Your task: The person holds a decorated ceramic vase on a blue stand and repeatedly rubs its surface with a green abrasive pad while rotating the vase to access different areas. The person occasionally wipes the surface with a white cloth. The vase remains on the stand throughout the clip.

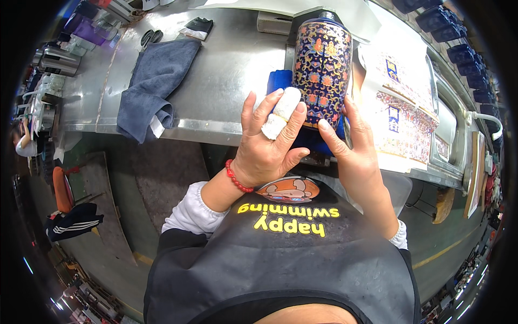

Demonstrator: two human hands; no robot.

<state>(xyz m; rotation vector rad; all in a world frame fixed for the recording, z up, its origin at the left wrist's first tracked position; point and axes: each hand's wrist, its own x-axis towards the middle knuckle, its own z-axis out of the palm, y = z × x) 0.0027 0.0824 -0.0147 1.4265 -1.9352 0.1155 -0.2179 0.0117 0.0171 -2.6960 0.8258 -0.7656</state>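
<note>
The visible side of the dark-blue, shoulder-necked bottle with orange and gold floral ornament [324, 70] looked fully covered with pattern, from below its shoulder down to its base, so that face seemed finished or close to it. Its far side was hidden, so whether the ornament closed all the way round could not be told. The flat, white-backed printed sheets with multicoloured ornament [406, 127] lay to the right, apparently unused, which suggested that more of the same work was left.

The bottle was at the near edge of the brushed stainless-steel worktop [237, 48], its neck pointing away and its base toward the person. The bare left hand [267, 154] came in from the lower left, back upward, its fingers fanned and its grip spread, closed on nothing; the white-wrapped middle finger [283, 112] and the index finger reached the bottle's lower left edge. The bare right hand [357, 154] rose from the lower right, thumb tip at the base and index finger along the right side. Its thumb and index finger stood apart; whether that grip pinched the bottle firmly could not be told.
</note>
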